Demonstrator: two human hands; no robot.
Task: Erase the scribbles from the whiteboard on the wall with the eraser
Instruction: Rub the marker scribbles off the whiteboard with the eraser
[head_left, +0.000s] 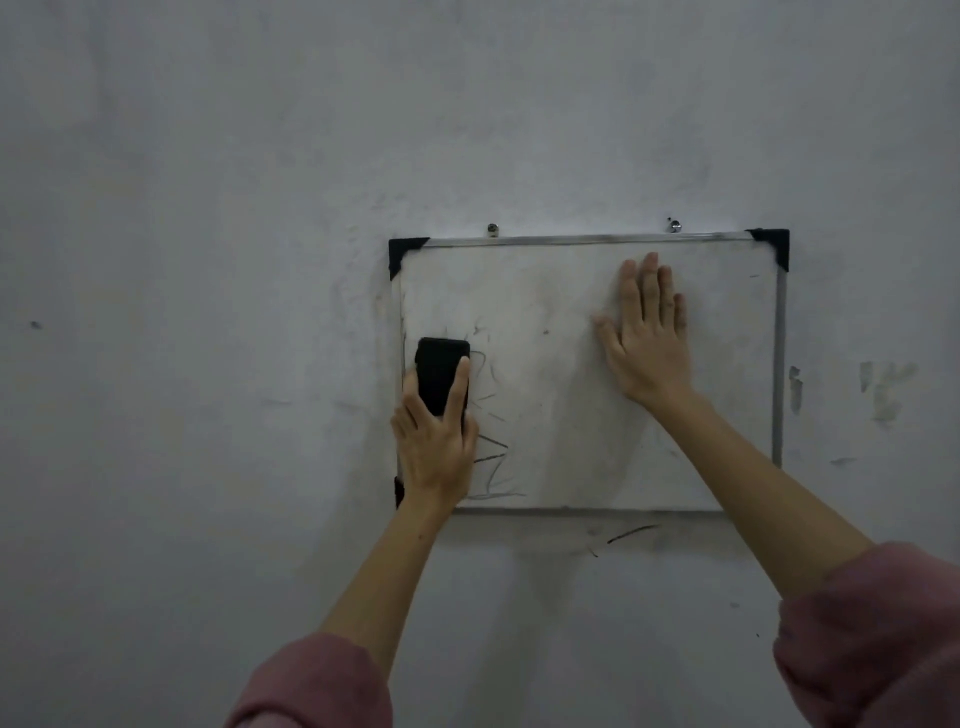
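A small whiteboard (561, 415) with a metal frame and black corner caps hangs on the wall. Thin dark scribbles (493, 457) run down its lower left part. My left hand (436, 447) grips a black eraser (439, 374) and presses it flat against the board's left edge, just left of the scribbles. My right hand (647, 332) lies flat on the board's upper right area, fingers spread and pointing up, holding nothing. The rest of the board shows only faint grey smudges.
The wall (208, 260) around the board is bare and grey-white. Two screws (492, 229) stick out above the top frame. Stray pen marks (631, 532) sit on the wall just under the board, and scuffed paint patches (883, 389) lie to its right.
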